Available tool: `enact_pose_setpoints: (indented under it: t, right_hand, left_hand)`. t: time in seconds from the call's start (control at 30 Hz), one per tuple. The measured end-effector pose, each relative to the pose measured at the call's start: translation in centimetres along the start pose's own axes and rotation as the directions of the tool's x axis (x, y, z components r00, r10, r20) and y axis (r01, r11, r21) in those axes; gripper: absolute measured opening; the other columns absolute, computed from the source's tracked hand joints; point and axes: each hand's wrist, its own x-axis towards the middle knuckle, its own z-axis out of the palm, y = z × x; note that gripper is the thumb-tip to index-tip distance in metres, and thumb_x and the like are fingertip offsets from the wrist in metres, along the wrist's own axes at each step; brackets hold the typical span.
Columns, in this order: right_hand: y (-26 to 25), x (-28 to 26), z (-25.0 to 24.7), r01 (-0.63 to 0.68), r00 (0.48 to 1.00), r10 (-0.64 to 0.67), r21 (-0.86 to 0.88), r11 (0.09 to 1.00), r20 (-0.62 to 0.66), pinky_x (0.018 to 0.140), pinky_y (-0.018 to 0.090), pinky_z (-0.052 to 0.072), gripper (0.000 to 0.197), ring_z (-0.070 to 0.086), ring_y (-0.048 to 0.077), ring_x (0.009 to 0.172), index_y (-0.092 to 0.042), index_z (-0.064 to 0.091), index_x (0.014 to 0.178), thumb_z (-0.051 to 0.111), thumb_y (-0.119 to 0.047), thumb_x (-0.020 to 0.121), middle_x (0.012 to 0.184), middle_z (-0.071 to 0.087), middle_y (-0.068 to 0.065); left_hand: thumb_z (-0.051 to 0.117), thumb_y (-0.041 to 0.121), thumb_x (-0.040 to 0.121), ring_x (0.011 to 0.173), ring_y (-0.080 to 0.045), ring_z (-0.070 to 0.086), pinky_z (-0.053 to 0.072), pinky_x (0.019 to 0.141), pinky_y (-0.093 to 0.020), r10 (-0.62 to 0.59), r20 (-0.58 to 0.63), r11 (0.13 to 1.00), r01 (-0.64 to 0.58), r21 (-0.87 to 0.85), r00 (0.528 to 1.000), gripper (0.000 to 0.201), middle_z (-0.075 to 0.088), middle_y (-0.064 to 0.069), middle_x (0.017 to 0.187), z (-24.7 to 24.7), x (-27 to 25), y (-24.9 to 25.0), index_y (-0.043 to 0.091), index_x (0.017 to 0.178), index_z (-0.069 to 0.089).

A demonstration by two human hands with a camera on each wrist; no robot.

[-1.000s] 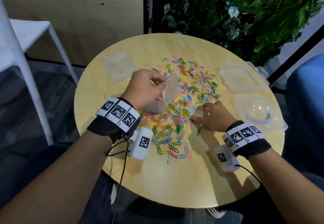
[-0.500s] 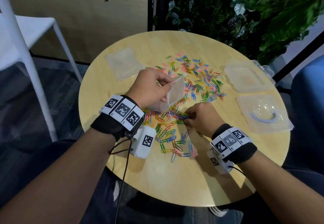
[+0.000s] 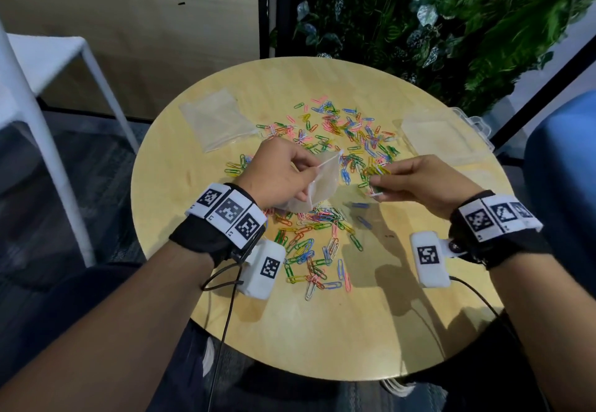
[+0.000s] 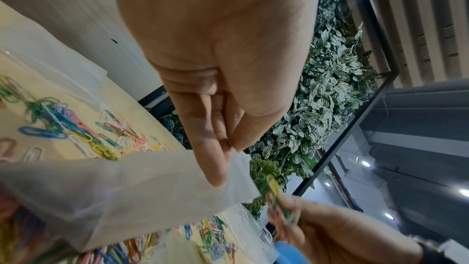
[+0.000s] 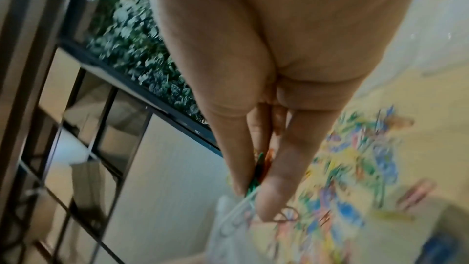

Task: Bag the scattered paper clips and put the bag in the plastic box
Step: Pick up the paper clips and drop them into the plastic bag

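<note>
Left hand (image 3: 277, 176) pinches the small clear plastic bag (image 3: 317, 185) at its mouth. Right hand (image 3: 425, 185) pinches several coloured wire paper clips (image 3: 375, 171) just right of it; best released inside the mouth.

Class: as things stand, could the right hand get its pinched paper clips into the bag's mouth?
Probably yes: the left hand pinches the bag open toward the right hand, with nothing between.

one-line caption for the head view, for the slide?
Left hand holds a clear bag open while the right hand brings a pinch of paper clips toward it above the round table.
</note>
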Motion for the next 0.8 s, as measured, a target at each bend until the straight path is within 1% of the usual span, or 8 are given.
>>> enact_pose_setpoints:
  t: [0.13,0.23,0.33,0.4,0.57,0.63,0.7,0.8]
  right_hand:
    - [-0.9,-0.5,2.2,0.033,0.995,-0.058,0.269,0.963,0.086,0.072,0.017,0.057,0.027,0.069,0.014,0.073,0.018,0.061,0.1,0.066,-0.002,0.083,0.085,0.06,0.013]
    - [-0.3,-0.3,5.0,0.076,0.994,-0.095,0.288,0.955,0.052,0.074,0.024,0.06,0.007,0.068,0.014,0.067,0.004,0.064,0.08,0.068,-0.001,0.082,0.071,0.064,0.005]
    - [0.8,0.5,6.6,0.235,0.968,-0.235,-0.006,0.972,-0.084,0.074,0.038,0.061,0.008,0.07,0.021,0.064,-0.002,0.069,0.076,0.076,-0.006,0.079,0.067,0.069,0.006]
    - [1.1,0.7,6.8,0.297,0.94,-0.327,-0.231,0.926,-0.1,0.07,0.039,0.061,0.004,0.072,0.023,0.065,-0.012,0.075,0.076,0.077,-0.013,0.079,0.07,0.073,0.009]
    - [1.1,0.6,6.3,0.279,0.943,-0.332,-0.487,0.827,-0.023,0.056,0.012,0.048,0.023,0.062,-0.002,0.052,-0.032,0.065,0.063,0.076,-0.022,0.08,0.06,0.068,-0.008]
    - [1.1,0.7,6.3,0.27,0.943,-0.332,-0.543,0.795,-0.017,0.051,0.007,0.041,0.02,0.058,-0.003,0.049,-0.032,0.063,0.068,0.074,-0.021,0.081,0.057,0.065,-0.011]
    - [1.2,0.7,6.4,0.273,0.934,-0.356,-0.602,0.751,-0.02,0.051,0.008,0.039,0.008,0.06,0.006,0.052,-0.023,0.067,0.076,0.073,-0.022,0.081,0.059,0.068,-0.007]
    - [1.2,0.7,6.5,0.276,0.922,-0.386,-0.64,0.717,-0.035,0.057,0.013,0.047,0.005,0.067,0.013,0.06,-0.016,0.071,0.082,0.069,-0.02,0.083,0.065,0.072,0.0]
  left_hand:
    - [0.069,0.013,0.094,0.048,-0.011,0.071,0.051,0.044,-0.016,0.021,0.031,1.0,-0.021,0.007,0.999,0.013,0.072,-0.006,0.081,1.2,0.0,0.3,0.008,0.104,0.075]
    - [0.068,0.011,0.094,0.05,-0.012,0.072,0.057,0.049,-0.021,0.014,0.016,1.0,-0.013,-0.021,1.0,0.012,0.073,-0.007,0.079,1.9,0.3,0.4,0.008,0.103,0.074]
    - [0.068,0.009,0.093,0.055,-0.018,0.074,0.063,0.06,-0.031,0.002,-0.033,0.999,-0.003,-0.034,0.999,0.01,0.074,-0.009,0.068,1.9,0.7,0.1,0.007,0.1,0.074]
    - [0.07,0.011,0.092,0.056,-0.02,0.074,0.064,0.063,-0.032,0.008,-0.042,0.999,-0.01,-0.051,0.999,0.008,0.074,-0.01,0.066,1.9,0.7,-0.1,0.009,0.098,0.075]
    - [0.07,0.012,0.092,0.056,-0.016,0.074,0.062,0.061,-0.023,0.025,-0.026,1.0,-0.026,-0.016,0.999,0.012,0.075,-0.006,0.067,2.1,0.5,0.0,0.009,0.101,0.077]
    - [0.069,0.012,0.093,0.056,-0.017,0.074,0.061,0.062,-0.02,0.032,-0.02,0.999,-0.032,0.007,0.999,0.012,0.075,-0.01,0.067,2.3,0.5,0.0,0.01,0.101,0.077]
    - [0.068,0.011,0.093,0.058,-0.019,0.075,0.062,0.064,-0.023,0.034,-0.011,0.999,-0.034,0.01,0.999,0.013,0.075,-0.013,0.069,2.4,0.5,0.0,0.01,0.103,0.077]
    - [0.067,0.011,0.094,0.058,-0.02,0.075,0.062,0.062,-0.023,0.041,0.007,0.999,-0.041,0.015,0.999,0.013,0.076,-0.014,0.071,2.5,0.4,0.1,0.009,0.103,0.077]
